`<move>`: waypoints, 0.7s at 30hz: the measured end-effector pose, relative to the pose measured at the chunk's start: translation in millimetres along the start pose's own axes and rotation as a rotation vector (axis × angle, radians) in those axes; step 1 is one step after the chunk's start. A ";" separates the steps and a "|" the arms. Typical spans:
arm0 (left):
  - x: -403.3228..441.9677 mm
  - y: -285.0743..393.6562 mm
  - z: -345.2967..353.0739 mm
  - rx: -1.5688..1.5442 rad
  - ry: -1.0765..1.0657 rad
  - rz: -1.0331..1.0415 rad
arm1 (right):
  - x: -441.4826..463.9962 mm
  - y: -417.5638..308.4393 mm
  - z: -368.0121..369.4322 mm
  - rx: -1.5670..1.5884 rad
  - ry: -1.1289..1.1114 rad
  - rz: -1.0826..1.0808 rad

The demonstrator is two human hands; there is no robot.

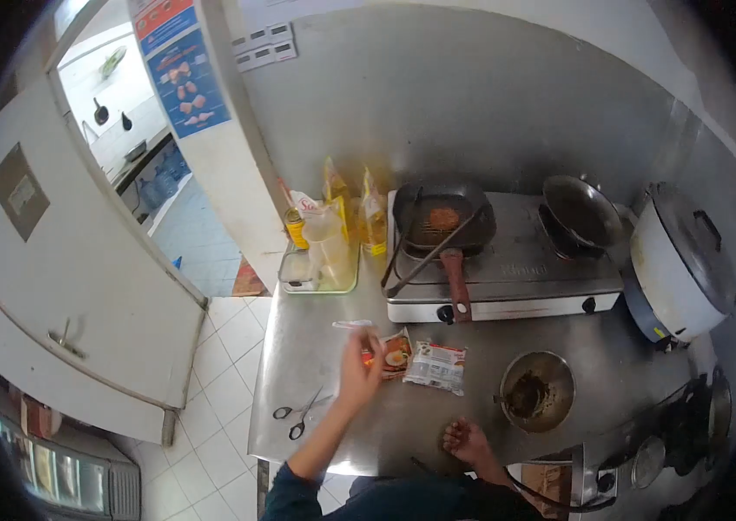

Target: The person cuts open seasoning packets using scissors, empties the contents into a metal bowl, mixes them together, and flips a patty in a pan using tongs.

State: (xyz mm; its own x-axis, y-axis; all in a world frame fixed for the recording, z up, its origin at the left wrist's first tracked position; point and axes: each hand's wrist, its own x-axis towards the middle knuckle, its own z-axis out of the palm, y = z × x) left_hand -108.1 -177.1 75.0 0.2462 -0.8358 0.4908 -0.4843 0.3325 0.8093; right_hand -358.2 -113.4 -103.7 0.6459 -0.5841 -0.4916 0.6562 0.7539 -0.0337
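Note:
My left hand (361,369) is raised over the steel counter, its fingers drawn together beside a noodle packet (397,356); what it holds, if anything, I cannot make out. A second, silvery packet (435,366) lies just right of that one. Curled fingers show on my right hand (465,438), near the counter's front edge, left of a metal bowl (538,391) with dark residue inside. Black-handled scissors (299,413) lie open at the left. On the stove, a square pan (442,214) holds a brown piece of food (444,219), with tongs (434,254) resting across it.
A two-burner stove (507,291) stands against the wall, with a wok (582,211) on its right burner. Right of it is a large rice cooker (683,260). A tray (330,289) with containers sits at the back left, beside oil pouches (374,221).

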 end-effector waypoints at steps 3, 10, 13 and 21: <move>64.3 5.1 8.4 0.247 0.015 0.204 | -4.4 -1.5 -7.0 -0.008 -0.104 -0.005; 149.0 -19.1 71.8 0.822 -0.424 -0.143 | -18.6 -2.2 -28.6 0.058 -0.084 -0.174; 158.8 -28.1 82.7 0.859 -0.541 -0.243 | -22.4 -2.1 -41.8 0.124 -0.179 -0.158; 179.0 -42.6 52.9 0.847 -0.466 -0.087 | -18.7 0.4 -61.9 0.155 -0.163 -0.226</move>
State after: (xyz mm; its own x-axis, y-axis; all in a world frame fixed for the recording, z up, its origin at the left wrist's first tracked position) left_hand -87.8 -364.0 111.3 0.0411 -0.9924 0.1156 -0.9690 -0.0114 0.2467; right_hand -394.1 -83.5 -148.4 0.5225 -0.7816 -0.3406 0.8338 0.5518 0.0129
